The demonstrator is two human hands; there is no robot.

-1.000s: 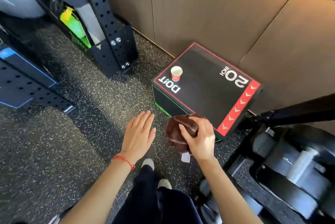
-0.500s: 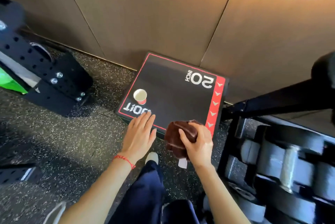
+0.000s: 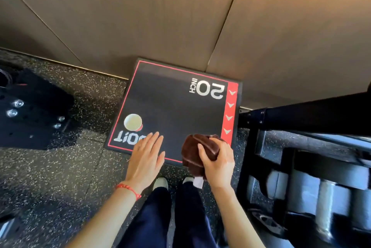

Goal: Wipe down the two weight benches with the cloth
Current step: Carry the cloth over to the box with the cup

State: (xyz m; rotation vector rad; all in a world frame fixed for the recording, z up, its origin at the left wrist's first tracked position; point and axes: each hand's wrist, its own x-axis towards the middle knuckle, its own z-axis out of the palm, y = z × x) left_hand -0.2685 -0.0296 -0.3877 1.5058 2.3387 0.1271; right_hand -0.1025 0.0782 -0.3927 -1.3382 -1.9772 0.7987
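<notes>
My right hand grips a bunched dark brown cloth with a white tag hanging below it, held over the near right corner of a black box with a red border marked "20 INCH". My left hand is flat with its fingers apart, hovering over the box's near edge and holding nothing. No weight bench is recognisable in this view.
A red paper cup stands on the box's near left corner. A brown panelled wall rises behind the box. A black rack with dumbbells is close on the right, a black bolted frame base on the left. The floor is speckled rubber.
My view has swung right and closer, so the box now lies straight ahead. Both hands now reach over its near edge. The cloth stays gripped in my right hand.
</notes>
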